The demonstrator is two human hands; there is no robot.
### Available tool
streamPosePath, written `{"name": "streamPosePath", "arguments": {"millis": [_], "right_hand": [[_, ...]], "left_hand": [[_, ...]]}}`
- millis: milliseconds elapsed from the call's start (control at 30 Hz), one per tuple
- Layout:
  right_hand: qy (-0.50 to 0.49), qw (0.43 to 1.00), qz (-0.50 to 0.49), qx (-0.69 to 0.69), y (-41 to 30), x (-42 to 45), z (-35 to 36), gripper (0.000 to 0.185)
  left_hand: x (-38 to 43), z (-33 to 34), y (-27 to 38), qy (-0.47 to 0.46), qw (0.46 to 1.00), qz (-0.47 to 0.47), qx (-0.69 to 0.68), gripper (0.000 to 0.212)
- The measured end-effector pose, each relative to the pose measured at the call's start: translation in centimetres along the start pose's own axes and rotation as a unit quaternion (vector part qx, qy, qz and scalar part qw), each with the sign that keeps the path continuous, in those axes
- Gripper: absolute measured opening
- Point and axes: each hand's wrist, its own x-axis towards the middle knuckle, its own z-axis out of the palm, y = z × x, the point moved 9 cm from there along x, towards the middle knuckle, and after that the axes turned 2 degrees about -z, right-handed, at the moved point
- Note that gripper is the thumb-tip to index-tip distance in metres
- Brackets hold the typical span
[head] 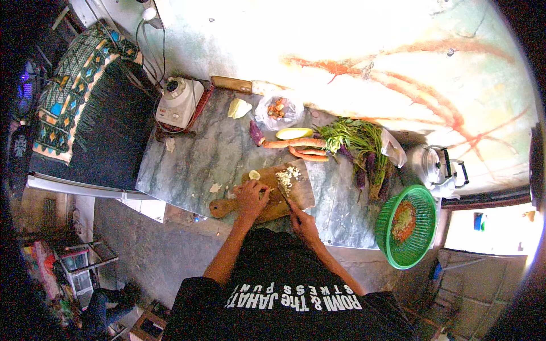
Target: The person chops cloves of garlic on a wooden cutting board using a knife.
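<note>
A wooden cutting board with a handle lies at the near edge of the marbled countertop. My right hand is closed round the handle of a knife, whose blade rests over the board beside a heap of chopped pale vegetable. My left hand is on the board's left part, fingers bent over a small pale piece that is mostly hidden, so its hold is unclear. A round pale slice lies just beyond those fingers.
Beyond the board lie carrots, a yellowish oblong vegetable, a plastic bag of orange pieces and leafy greens. A green basket and metal kettle stand right; a blender base stands left.
</note>
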Motion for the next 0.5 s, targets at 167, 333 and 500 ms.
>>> {"name": "streamPosePath", "arguments": {"millis": [167,333,500], "right_hand": [[-0.036,0.998,-0.047,-0.024,0.7,-0.4,0.9,0.057],[-0.066,0.997,-0.03,-0.005,1.0,-0.6,1.5,0.062],[-0.073,0.997,-0.018,-0.002,1.2,-0.8,1.5,0.062]], "left_hand": [[0.1,-0.3,0.5,0.005,1.0,0.005,-0.012,0.015],[-0.1,-0.7,0.1,-0.003,1.0,0.011,-0.006,0.015],[-0.5,-1.0,0.6,-0.017,0.999,0.026,-0.008,0.015]]}}
